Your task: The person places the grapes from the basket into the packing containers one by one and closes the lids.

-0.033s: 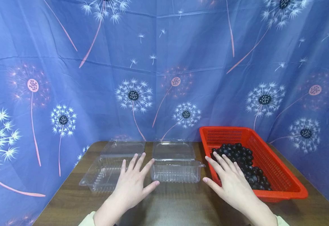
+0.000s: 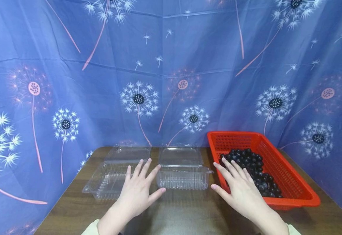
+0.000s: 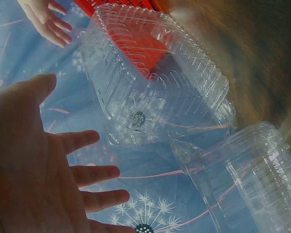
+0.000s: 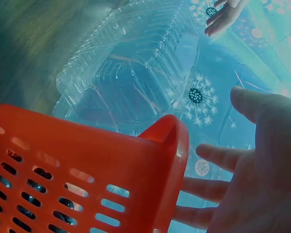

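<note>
My left hand [image 2: 138, 192], fingers spread and straight, hovers in front of the left clear plastic box [image 2: 109, 182], holding nothing. The right hand [image 2: 241, 192] is spread the same way beside the near left side of a red basket [image 2: 294, 176]. Dark round fruits, like grapes [image 2: 247, 160], lie heaped in the basket, partly hidden by that hand. Between the hands stands a second clear plastic box [image 2: 184, 178] with its lid raised behind it. In the right wrist view the fingers [image 4: 208, 189] appear near the basket's rim [image 4: 179, 155]; contact cannot be told.
The boxes and basket stand on a brown wooden table [image 2: 185, 212]. Behind it hangs a blue cloth [image 2: 171, 49] with a dandelion print. The left box's lid [image 2: 128, 153] leans back near the cloth, and the basket reaches toward the table's right edge.
</note>
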Motion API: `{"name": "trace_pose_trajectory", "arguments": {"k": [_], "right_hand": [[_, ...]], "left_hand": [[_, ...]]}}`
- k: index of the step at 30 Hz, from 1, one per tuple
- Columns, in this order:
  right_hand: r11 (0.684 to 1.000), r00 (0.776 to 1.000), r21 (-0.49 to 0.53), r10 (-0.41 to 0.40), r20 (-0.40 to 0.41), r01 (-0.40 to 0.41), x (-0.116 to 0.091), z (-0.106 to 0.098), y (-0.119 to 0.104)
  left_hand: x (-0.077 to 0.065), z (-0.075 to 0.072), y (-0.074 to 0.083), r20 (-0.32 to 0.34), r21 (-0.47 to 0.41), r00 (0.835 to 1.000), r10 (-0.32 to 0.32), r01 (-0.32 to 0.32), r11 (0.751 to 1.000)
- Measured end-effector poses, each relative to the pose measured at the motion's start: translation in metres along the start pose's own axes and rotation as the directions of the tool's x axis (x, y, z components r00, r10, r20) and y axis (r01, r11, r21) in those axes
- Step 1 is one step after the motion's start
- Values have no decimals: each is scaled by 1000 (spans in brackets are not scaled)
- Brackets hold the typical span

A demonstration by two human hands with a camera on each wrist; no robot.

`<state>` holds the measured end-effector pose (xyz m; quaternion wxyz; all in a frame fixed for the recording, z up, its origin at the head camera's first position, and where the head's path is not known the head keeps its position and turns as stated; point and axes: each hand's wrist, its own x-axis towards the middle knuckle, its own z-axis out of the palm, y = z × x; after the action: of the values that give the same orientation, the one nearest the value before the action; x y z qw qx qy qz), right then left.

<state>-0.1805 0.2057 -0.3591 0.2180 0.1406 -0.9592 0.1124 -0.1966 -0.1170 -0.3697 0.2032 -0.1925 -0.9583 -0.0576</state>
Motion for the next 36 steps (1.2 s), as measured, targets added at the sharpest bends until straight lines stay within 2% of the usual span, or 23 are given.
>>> {"name": "trace_pose_trajectory", "arguments": {"k": [8,13,23,28,32,36], "right_hand": [[1000,1000,5,-8,-20,8,-1,3,1],[999,996,4,-46,-70,46,2,3,3],[983,960,1,-178,-216,182,15,10,1],[972,939,-9,-230,-254,236,22,15,-4],[957,919,-15,-283,-276,290,29,19,-7],[946,909,-21,-316,-271,323,36,23,-10]], "left_hand": [[1,3,-1,-1,0,1000,14,-14,1000],[3,2,-1,-33,12,999,38,-37,999],[16,-1,7,-104,34,987,122,-119,992],[23,1,12,-148,29,973,175,-173,984],[30,3,15,-205,34,953,222,-220,975],[37,6,16,-235,62,937,260,-253,966]]}}
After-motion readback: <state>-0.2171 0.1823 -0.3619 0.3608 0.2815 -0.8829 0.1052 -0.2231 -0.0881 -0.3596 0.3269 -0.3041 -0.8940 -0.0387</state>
